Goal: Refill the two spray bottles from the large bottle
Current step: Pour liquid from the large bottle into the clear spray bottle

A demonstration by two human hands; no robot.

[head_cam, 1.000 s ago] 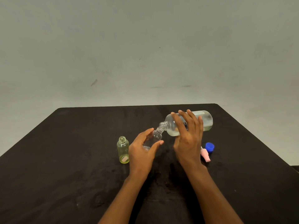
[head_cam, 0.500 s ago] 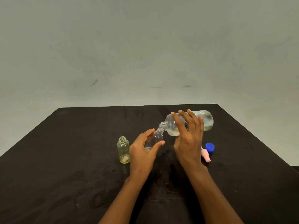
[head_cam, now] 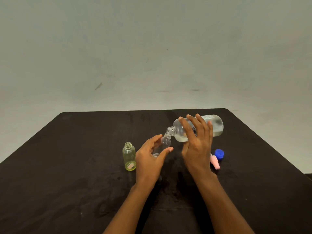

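Step in hand: the clear spray bottle [head_cam: 165, 143] is being filled from the large bottle [head_cam: 217, 126]; this is judged from the 2 open mouths, which are brought together.
Right hand: the large bottle is grasped around its middle by the right hand [head_cam: 197, 147], the fingers laid over the top and the thumb kept below.
Left hand: the clear spray bottle is held by the left hand [head_cam: 148, 159], with the fingers curled behind it and the thumb in front.
Place of the large bottle: it is held in the air over the table [head_cam: 67, 149], right of the centre, with its mouth just above the small neck.
Axis of the large bottle: the long axis is nearly horizontal, from left to right. The mouth is pointed left and slightly down, and the base is turned to the right. The liquid is collected along the lower side.
Axis of the clear spray bottle: it is tilted, with the neck leaned right toward the large mouth. If its base touches the table cannot be told.
How it is done well: the base should be raised slowly, so that only a thin stream is given. The 2 mouths should be kept aligned and the small bottle held steady, because its neck is narrow and spilling is likely.
Yellow spray bottle [head_cam: 129, 157]: it is stood upright and uncapped, just left of the left hand.
Loose parts: a blue cap [head_cam: 219, 153] and a pink spray head [head_cam: 214, 162] are laid just beside each other, right of the right hand.
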